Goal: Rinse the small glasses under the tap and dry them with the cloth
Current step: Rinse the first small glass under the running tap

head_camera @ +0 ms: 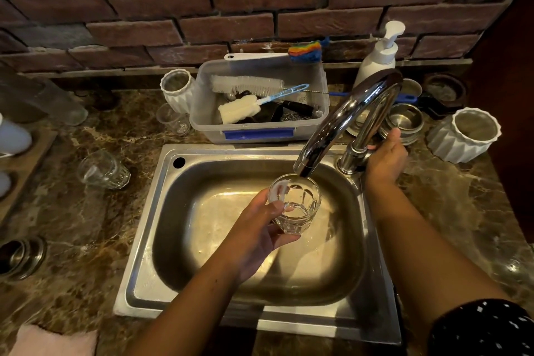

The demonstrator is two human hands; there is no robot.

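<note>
Head view, rinse step. The left hand (257, 228) has its grip clamped round a small clear faceted glass (297, 205) at centre frame, mouth up under the curved chrome tap (341, 124), over the steel sink (161, 240). The right hand (387, 159) is at the tap base; fingers hidden, grip can't be told. No flow visible. Next is probably to run the water, then reach for the pink cloth (55, 341), lower left.

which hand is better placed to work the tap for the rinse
Right. The right hand holds the tap low by its base, so it can probably turn the water. The left hand grips the small glass under the spout.
</note>
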